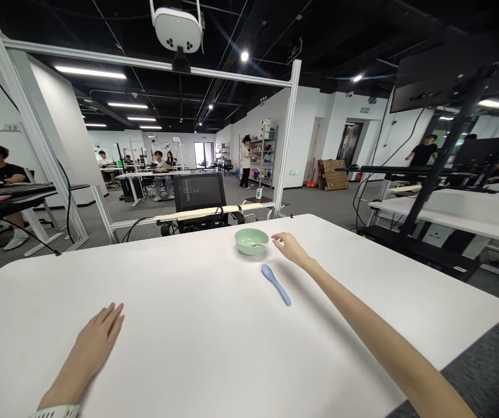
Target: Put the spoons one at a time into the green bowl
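Note:
My right hand point(290, 248) reaches out over the table, just right of a light green bowl point(244, 248). Its fingers are curved and slightly apart, with nothing visible between them. Inside the bowl lies a small pale spoon point(255, 245), whose handle points over the right rim toward my fingertips. A blue spoon point(276, 284) rests on the table in front of the bowl, below my right hand, its handle toward me. Far to the left, my left hand point(96, 337) lies flat on the white tabletop, fingers stretched out, holding nothing.
The white table point(179, 331) has rounded corners. Behind it stand a metal frame point(290, 133) and a black chair point(200, 194). A camera-like device point(178, 29) hangs from the frame's top bar. Several people sit or stand in the room beyond, among other desks.

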Available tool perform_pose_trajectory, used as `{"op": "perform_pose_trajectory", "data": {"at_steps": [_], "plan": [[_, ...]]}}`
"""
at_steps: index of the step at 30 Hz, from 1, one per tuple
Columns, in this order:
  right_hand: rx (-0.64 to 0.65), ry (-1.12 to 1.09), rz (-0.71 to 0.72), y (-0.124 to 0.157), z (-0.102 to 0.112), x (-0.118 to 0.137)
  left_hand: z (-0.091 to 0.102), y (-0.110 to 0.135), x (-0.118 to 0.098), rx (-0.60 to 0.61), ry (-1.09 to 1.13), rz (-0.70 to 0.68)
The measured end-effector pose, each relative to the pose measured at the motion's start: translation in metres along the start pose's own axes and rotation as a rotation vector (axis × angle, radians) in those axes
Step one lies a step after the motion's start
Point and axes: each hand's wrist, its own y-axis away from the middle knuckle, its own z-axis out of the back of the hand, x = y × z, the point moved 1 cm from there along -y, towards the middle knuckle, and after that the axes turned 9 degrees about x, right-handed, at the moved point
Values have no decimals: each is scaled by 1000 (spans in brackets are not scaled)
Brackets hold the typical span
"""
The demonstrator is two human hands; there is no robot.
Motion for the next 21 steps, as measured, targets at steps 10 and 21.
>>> {"op": "perform_pose_trajectory", "data": {"at_steps": [10,21], "plan": [[299,160,-103,-72,-2,57,5,5,-6,-75,42,-16],[298,116,-125,-73,1,70,5,7,-8,-58,48,-21]]}}
